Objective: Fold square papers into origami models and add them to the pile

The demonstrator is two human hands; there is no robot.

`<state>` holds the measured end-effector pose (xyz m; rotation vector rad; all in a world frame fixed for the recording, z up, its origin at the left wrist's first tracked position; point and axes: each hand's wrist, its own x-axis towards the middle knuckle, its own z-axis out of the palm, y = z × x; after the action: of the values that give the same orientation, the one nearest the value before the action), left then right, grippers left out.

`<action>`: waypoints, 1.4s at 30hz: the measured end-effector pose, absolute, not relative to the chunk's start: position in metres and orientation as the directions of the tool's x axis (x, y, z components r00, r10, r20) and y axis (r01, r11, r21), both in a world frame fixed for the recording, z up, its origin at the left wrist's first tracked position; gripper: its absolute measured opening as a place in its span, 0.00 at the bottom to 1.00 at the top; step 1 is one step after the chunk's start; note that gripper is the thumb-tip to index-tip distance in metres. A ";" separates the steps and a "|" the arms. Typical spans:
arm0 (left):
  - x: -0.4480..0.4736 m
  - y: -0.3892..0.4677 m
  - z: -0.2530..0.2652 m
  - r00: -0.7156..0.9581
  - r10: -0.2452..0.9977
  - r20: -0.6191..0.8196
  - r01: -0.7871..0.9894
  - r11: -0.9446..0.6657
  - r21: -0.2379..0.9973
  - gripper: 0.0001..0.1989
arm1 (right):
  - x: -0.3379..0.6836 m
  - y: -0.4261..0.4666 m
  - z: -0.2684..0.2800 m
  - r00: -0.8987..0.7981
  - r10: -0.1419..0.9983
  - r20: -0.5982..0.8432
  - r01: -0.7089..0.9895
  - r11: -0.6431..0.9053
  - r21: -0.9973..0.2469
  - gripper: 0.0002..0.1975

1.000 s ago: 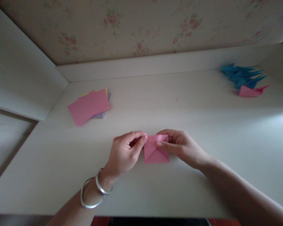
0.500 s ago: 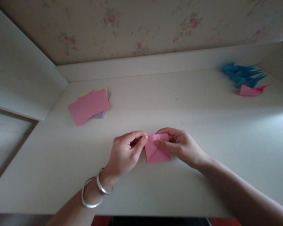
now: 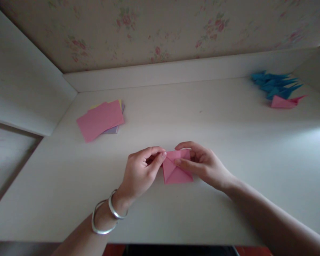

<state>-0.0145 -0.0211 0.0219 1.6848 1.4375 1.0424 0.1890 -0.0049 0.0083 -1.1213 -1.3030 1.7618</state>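
A small pink folded paper square (image 3: 177, 174) with diagonal creases is held just above or on the white tabletop, in front of me. My left hand (image 3: 142, 172) pinches its upper left corner between thumb and fingers. At the right edge, my right hand (image 3: 205, 165) grips the paper, its thumb lying on the creased face and some fingers hidden behind. The right index finger is lifted slightly over the top edge. Two silver bangles (image 3: 114, 209) circle my left wrist.
On the left of the white table (image 3: 160, 217) lies a stack of pink, yellow and purple paper sheets (image 3: 100, 121). Several blue folded paper figures (image 3: 277, 85) stand at the back right, with a pink folded figure (image 3: 284, 102) in front. A white back panel (image 3: 160, 74) borders the table.
The right index finger has risen a little off the paper's top edge. Both hands and the pink paper have otherwise barely shifted.
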 end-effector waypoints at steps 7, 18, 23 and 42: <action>-0.013 -0.019 0.018 0.008 0.991 -0.135 0.084 0.133 0.987 0.08 | 0.190 0.000 0.015 -0.328 0.896 -0.299 -0.255 -0.388 -0.886 0.24; -0.010 -0.017 0.013 -0.108 0.982 -0.155 -0.100 0.144 0.984 0.09 | 0.178 -0.009 0.014 -0.383 0.872 -0.304 -0.300 -0.429 -0.852 0.24; -0.009 -0.020 0.018 -0.042 0.979 -0.199 -0.126 0.193 0.973 0.14 | 0.180 -0.006 0.012 -0.226 0.919 -0.324 -0.278 -0.380 -0.882 0.29; 0.002 -0.030 0.019 0.369 0.874 -0.317 0.073 0.313 0.947 0.05 | 0.184 -0.009 0.016 -0.142 0.975 -0.172 0.083 -0.161 -0.983 0.17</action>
<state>0.0023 -0.0303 0.0194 1.1348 1.0693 0.6890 0.1837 -0.0085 0.0159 -1.3133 -1.2894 1.4119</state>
